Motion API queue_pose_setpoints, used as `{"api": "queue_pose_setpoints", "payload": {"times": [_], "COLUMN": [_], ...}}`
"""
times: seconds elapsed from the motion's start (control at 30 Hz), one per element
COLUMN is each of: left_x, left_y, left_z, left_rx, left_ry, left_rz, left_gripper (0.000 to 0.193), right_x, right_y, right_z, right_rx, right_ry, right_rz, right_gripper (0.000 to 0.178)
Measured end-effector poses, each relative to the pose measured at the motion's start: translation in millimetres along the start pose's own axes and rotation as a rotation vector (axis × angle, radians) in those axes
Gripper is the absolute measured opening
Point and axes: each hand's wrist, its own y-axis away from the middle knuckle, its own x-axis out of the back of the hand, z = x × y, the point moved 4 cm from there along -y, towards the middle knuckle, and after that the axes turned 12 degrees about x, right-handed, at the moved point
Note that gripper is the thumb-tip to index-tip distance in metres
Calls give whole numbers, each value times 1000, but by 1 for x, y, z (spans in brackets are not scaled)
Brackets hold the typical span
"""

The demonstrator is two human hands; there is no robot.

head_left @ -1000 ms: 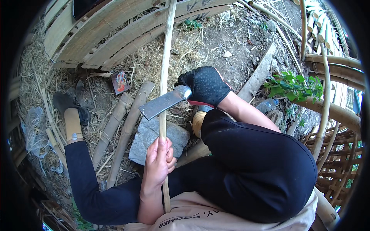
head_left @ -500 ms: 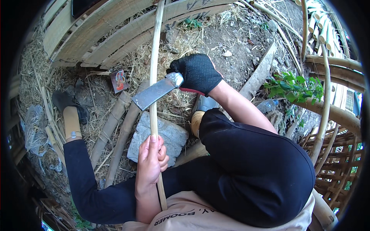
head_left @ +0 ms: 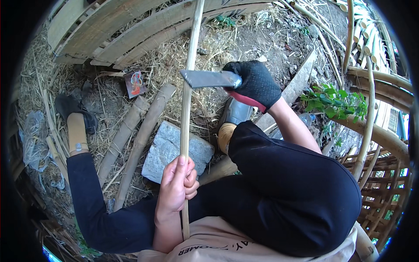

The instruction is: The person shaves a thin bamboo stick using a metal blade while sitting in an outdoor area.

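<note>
My bare left hand (head_left: 176,185) is wrapped round a long, pale bamboo strip (head_left: 187,118), thumb along it. The strip runs from my lap up past the top of the view. In a black and red glove, my right hand (head_left: 257,85) grips a broad-bladed knife (head_left: 211,79); its handle is hidden in the fist. The blade lies across the strip well above my left hand, its squared tip reaching just past the strip's left side. Below the blade, a rough grey stone block (head_left: 161,150) rests on the ground between my legs, partly behind the strip.
Two bamboo poles (head_left: 144,131) lie left of the stone. Wooden slats (head_left: 109,32) stand at the far left, near a red packet (head_left: 135,84). A leafy plant (head_left: 334,102), bamboo rails (head_left: 371,133) and cut bamboo pieces (head_left: 369,39) are at the right.
My right hand and the knife have moved right and slightly up, and the blade has turned nearly level. The strip's upper part has swung right; my left hand keeps its grip.
</note>
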Motion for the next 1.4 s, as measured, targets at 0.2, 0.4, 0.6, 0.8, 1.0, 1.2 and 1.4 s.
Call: {"api": "queue_pose_setpoints", "payload": {"times": [0.2,0.4,0.6,0.8,1.0,1.2,1.4], "left_x": [4,-1,-3,-1,-6,-2,-5], "left_y": [-4,-5,-5,-2,-4,-12,-9], "left_z": [-6,-9,-9,-3,-7,-12,-12], "left_rx": [63,68,73,55,78,66,13], "left_ry": [58,47,80,50,37,30,-39], "left_rz": [-149,-177,-190,-141,-150,-132,10], "left_gripper": [37,37,38,38,38,38,37], "right_x": [-28,2,20,12,-7,-13,-9], "right_y": [-13,-29,-44,-20,8,2,-5], "right_z": [-19,7,56,34,-23,-15,-19], "right_rx": [121,-124,-201,-145,36,-4,24], "right_ry": [155,239,284,156,88,230,330], "right_rz": [-151,-61,-26,-11,-198,-239,-282], "right_gripper": [23,25,32,33,26,19,22]}}
